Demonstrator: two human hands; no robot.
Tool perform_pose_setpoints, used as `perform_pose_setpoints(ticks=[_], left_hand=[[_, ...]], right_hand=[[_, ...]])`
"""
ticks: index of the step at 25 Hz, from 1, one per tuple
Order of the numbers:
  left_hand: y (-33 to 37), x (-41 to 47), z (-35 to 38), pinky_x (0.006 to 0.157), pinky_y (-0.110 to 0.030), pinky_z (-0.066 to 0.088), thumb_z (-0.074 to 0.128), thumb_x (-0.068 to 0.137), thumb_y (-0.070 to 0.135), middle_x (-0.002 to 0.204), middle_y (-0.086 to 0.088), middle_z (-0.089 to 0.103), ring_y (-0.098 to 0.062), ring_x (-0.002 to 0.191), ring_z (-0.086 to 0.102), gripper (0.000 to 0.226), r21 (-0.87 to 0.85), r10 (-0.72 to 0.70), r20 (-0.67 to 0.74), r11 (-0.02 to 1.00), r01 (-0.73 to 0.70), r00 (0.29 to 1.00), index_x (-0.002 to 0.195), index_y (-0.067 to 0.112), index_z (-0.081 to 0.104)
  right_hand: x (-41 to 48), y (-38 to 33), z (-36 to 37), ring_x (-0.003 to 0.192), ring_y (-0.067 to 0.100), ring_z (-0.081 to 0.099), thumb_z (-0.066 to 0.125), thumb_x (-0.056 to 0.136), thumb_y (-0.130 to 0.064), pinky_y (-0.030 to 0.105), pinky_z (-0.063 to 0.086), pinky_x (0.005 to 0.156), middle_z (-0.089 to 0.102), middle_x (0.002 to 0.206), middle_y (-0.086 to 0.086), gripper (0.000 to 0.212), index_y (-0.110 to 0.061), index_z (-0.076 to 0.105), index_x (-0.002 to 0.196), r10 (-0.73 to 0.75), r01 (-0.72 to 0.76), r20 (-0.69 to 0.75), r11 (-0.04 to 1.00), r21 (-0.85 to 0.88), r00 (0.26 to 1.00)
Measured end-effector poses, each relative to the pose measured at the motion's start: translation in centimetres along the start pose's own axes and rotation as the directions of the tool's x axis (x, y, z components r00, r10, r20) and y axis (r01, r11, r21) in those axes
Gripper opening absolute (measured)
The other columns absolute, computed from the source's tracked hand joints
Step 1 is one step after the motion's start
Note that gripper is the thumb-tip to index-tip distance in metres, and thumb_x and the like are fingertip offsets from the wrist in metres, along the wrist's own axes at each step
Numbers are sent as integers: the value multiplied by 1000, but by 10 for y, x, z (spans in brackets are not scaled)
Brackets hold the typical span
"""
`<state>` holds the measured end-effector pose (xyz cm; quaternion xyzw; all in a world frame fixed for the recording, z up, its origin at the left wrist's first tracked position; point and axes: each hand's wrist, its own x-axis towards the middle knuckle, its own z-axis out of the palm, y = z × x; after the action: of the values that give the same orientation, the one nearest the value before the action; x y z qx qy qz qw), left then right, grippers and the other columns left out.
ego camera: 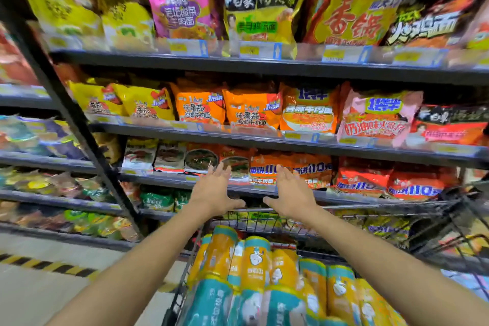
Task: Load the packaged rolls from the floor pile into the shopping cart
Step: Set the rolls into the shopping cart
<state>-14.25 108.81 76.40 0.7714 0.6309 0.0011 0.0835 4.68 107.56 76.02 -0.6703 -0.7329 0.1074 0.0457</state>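
Several packaged rolls [254, 270], orange and teal with white cartoon figures, lie packed side by side in the wire shopping cart [344, 213] at the bottom centre. Both my arms reach forward over the cart. My left hand [215, 190] hovers above the cart's far rim with fingers spread and palm down, holding nothing. My right hand [289, 192] is level with it a short way to the right, also spread and empty. The floor pile is out of view.
Dark metal shelves [264, 65] stacked with instant noodle packs fill the view straight ahead, close behind the cart. A slanted shelf upright [68, 114] stands at the left. Pale floor with a yellow-black hazard stripe [50, 266] lies at the lower left.
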Motion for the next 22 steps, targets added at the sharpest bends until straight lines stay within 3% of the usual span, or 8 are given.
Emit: perform_pose_setpoints(ticks=[6,11,13,15,19,22], left_hand=[[-18,-69,-69,118,-42,12,56,79,68,160,-4,-3,-26,147,3,105,26,-184,-138,982,189,973,153,17,2],[-74,-207,-69,118,-46,8,53,80,69,160,-4,-6,-27,147,0,102,-10,-492,-199,866,500,848,153,17,4],[-99,-277,-60,118,-47,12,54,78,71,160,-4,-4,-27,147,3,103,-40,-629,-211,771,636,749,153,18,7],[-120,-343,-51,116,-44,19,57,78,68,160,-6,4,-28,145,12,102,-97,-742,-214,664,742,636,152,17,10],[-151,-491,-19,116,-44,13,59,77,67,160,-5,7,-26,146,11,103,-208,-924,-199,366,907,327,152,17,9],[-165,-590,19,117,-44,13,61,76,66,160,-4,5,-26,146,10,102,-293,-978,-168,170,941,124,152,19,12]], right_hand=[[-13,-63,-56,145,34,13,54,90,-53,43,21,116,12,159,12,94,-6,2,152,-279,277,-77,960,-34,957],[-62,-178,-40,143,32,19,56,88,-51,43,25,115,21,156,12,93,-5,6,152,-599,599,-14,797,76,800],[-100,-232,-24,140,31,26,56,88,-51,42,28,112,27,153,13,91,-5,9,151,-722,720,4,691,65,692],[-138,-279,-8,142,28,22,54,90,-51,39,25,115,20,156,12,91,-6,5,152,-809,807,43,587,61,586],[-233,-379,35,143,28,20,58,87,-51,40,27,114,20,156,8,90,-11,10,152,-922,908,125,383,168,366],[-308,-441,75,142,27,22,58,88,-51,40,27,113,20,157,6,88,-14,11,151,-961,950,186,242,196,206]])
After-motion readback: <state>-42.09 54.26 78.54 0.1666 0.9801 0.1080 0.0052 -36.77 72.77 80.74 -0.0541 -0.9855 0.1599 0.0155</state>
